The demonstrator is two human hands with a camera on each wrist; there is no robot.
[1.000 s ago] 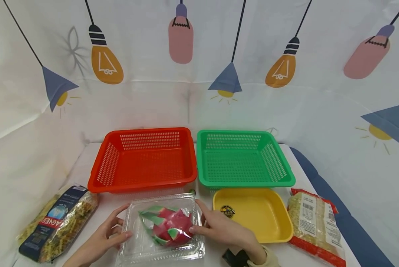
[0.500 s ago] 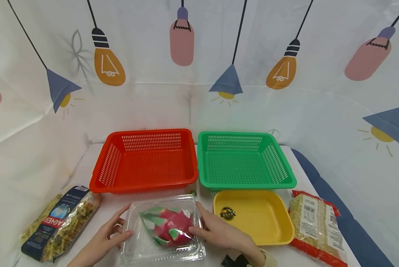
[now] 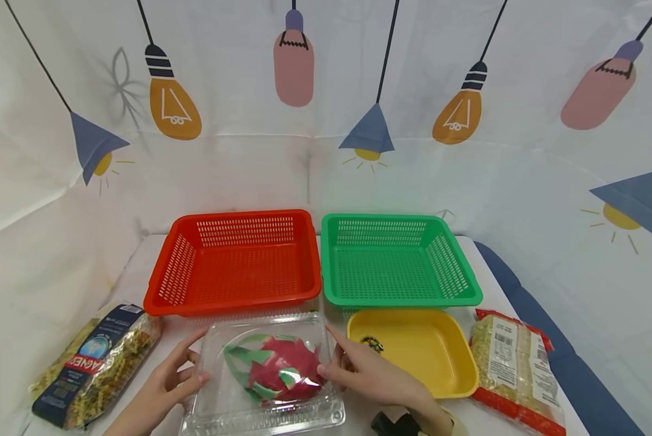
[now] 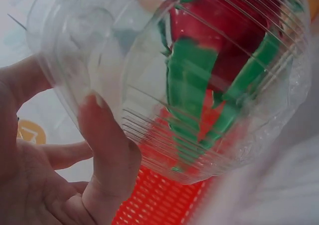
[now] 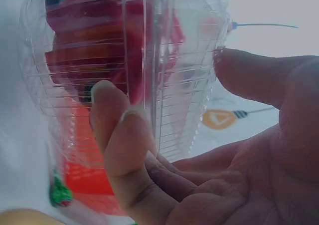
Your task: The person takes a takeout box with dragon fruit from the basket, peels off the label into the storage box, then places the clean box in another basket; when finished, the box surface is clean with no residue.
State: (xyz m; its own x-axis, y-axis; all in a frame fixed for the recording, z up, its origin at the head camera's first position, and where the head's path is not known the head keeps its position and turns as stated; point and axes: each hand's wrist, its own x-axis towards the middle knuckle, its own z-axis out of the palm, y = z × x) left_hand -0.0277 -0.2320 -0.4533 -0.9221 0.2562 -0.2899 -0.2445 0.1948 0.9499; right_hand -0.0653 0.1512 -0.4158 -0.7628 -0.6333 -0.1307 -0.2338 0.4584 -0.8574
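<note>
The left hand [image 3: 168, 384] and right hand [image 3: 368, 372] grip opposite sides of a clear plastic clamshell box [image 3: 233, 398], just in front of the red basket [image 3: 244, 269]. Inside the box lies 1 dragon fruit [image 3: 285, 370].

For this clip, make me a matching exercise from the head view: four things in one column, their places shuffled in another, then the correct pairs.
Things
1. Dragon fruit
2. Bag of spiral pasta
3. Clear clamshell container
4. Yellow tray

Places
A. Held by the left hand and right hand
B. On the near side of the green basket
C. Inside the clamshell
D. Leftmost of these four

Pairs: 1-C, 2-D, 3-A, 4-B
</note>
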